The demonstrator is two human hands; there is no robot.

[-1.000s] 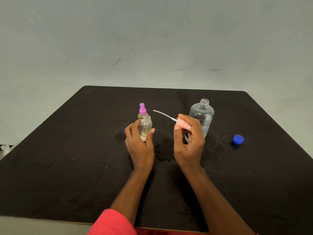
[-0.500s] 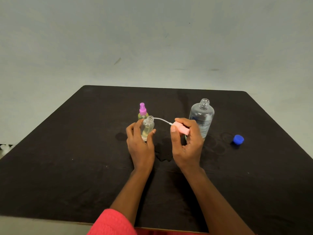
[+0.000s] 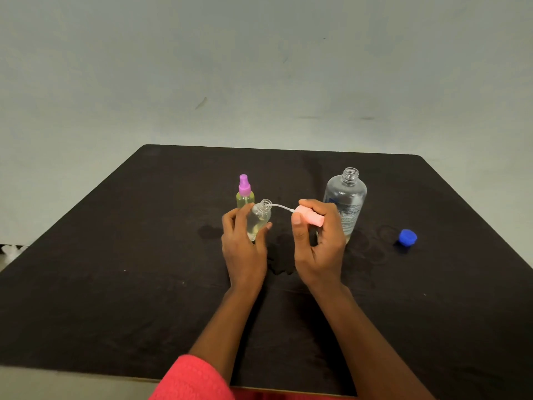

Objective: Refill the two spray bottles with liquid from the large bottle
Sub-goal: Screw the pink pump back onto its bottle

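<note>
My left hand (image 3: 243,249) grips a small clear spray bottle (image 3: 259,220) with no top, standing on the black table (image 3: 115,284) and holding pale liquid. My right hand (image 3: 317,243) pinches a pink spray head (image 3: 310,216) lying sideways. Its thin white tube (image 3: 281,207) curves left, with the tip at the small bottle's mouth. Behind stands a second small bottle (image 3: 245,194) with yellowish liquid and a purple spray head on. The large clear bottle (image 3: 346,197) stands uncapped just behind my right hand.
A blue cap (image 3: 407,237) lies on the table to the right of the large bottle. Wet patches (image 3: 281,255) darken the cloth between and around my hands. A pale wall rises behind the table. My red sleeve (image 3: 193,379) shows at the bottom.
My right hand has lowered and moved left with the pink spray head, bringing the tube's tip from the air above down to the small bottle's mouth. My left hand has kept its hold.
</note>
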